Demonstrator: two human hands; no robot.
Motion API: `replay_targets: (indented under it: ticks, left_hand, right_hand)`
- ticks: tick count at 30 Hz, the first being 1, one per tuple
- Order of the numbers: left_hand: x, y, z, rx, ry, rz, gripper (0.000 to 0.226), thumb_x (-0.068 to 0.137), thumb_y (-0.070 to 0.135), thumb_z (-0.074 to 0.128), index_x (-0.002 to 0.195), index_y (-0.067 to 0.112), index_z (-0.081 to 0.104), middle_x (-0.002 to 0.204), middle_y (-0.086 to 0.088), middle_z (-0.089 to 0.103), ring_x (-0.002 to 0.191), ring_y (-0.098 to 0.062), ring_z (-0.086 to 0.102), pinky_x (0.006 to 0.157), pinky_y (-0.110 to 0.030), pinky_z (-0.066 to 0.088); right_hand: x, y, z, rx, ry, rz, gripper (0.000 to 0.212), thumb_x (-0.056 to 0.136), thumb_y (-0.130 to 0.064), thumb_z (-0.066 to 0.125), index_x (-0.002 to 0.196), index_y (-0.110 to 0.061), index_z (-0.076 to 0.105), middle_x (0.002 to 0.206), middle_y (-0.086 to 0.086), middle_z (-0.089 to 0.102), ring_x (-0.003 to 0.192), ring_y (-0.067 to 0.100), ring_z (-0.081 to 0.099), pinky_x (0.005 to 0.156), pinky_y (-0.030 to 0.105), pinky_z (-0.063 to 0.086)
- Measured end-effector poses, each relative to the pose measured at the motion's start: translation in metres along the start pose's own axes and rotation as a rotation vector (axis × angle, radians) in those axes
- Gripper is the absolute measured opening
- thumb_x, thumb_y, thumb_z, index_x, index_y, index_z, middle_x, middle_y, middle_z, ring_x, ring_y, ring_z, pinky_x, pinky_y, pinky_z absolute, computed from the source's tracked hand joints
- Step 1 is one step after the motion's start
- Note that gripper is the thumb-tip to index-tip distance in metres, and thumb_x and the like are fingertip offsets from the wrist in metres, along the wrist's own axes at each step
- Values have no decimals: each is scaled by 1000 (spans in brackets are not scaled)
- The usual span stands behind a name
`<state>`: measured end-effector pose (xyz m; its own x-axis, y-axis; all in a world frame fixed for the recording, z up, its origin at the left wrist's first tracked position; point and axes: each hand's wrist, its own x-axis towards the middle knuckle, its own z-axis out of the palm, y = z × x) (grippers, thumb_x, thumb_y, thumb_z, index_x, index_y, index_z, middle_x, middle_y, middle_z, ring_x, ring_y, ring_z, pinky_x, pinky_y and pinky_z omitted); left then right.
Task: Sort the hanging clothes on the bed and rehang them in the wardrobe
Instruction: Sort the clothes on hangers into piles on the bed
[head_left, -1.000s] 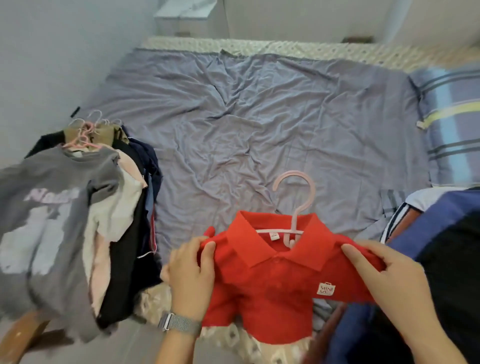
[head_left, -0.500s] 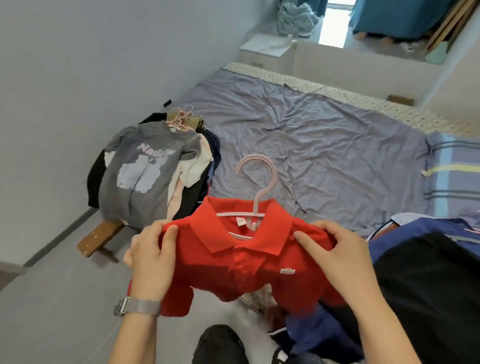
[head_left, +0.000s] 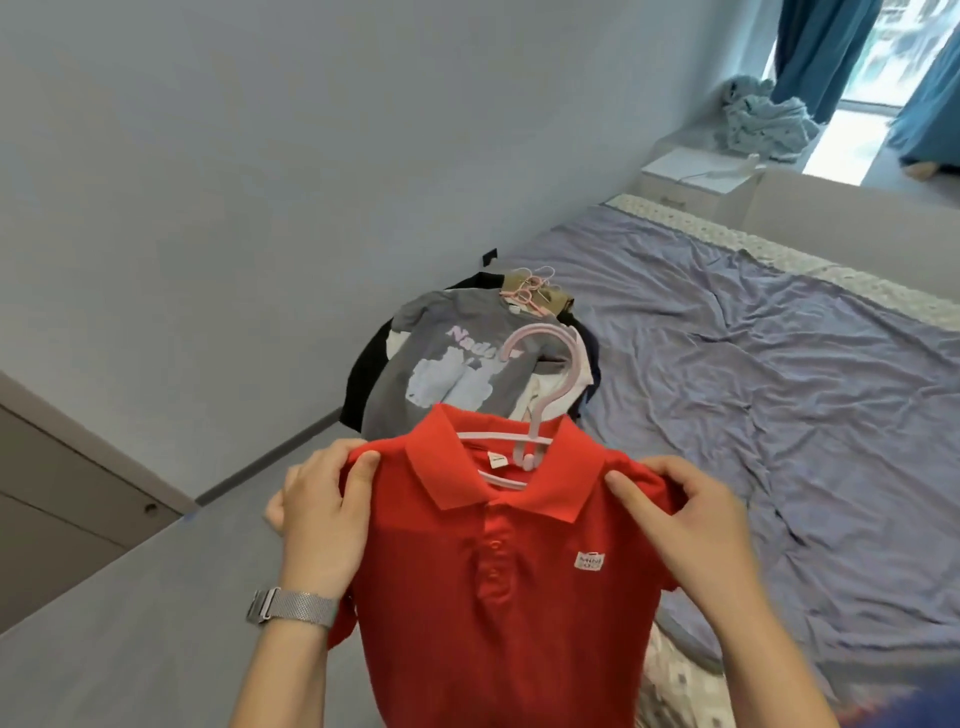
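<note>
Red polo (head_left: 498, 597) on pink hanger (head_left: 540, 410), shoulders pinched by left hand (head_left: 324, 519), right hand (head_left: 691, 525).

1. A plain pale grey painted wall (head_left: 260, 182) fills the upper left.
2. A grey smooth floor (head_left: 130, 623) runs below it, edged by a darker skirting strip.
3. A grey flat-fronted cabinet (head_left: 62, 499) stands at the left edge.
4. A white small bedside cabinet (head_left: 691, 179) sits by the wall's far end.
5. Teal blue curtains (head_left: 826, 47) frame a bright daylit window (head_left: 883, 52) at the upper right; light falls on the floor below it.
</note>
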<state>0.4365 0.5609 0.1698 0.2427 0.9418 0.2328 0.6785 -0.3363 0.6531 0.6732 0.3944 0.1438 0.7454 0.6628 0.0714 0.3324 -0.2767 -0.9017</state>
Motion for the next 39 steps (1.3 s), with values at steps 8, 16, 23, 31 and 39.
replay_targets:
  ticks: [8,16,23,31,39]
  left_hand:
    - [107,-42,18,-1,-98,8,43,79,55,31,97,32,62,96,12,60,104,-18,48,92,-36,24]
    - [266,-64,96,-42,-180,-1,36,80,53,32,92,35,61,96,9,65,104,-20,54,95,-43,30]
    - [420,-66,131,89,-197,109,44,85,54,31,99,29,64,94,3,68,102,-24,56,89,-38,27]
    - [621,-78,254,410,-455,502,23,90,42,53,99,27,68,94,5,68,96,-24,52,78,-36,36]
    - [728,-113,441,556,-807,371,26,95,31,46,110,10,47,118,-13,54,105,-31,55,87,-43,46]
  right_hand:
    - [61,-13,77,3,18,128,9,76,-35,75,79,-29,70,78,-17,71,77,2,65,75,31,51]
    - [216,-17,148,-69,45,153,11,80,-33,73,76,-31,64,73,-25,65,63,-1,60,54,21,45]
    - [356,-47,195,-243,-77,79,24,90,-36,60,76,-17,56,65,-4,54,61,8,51,54,23,34]
    - [511,9,261,-475,-208,238,22,98,-21,48,77,-18,41,80,-3,49,84,23,50,65,27,25]
    - [644,75,330,-1011,0,494,38,73,-28,79,99,-5,61,97,14,62,93,32,60,81,43,49]
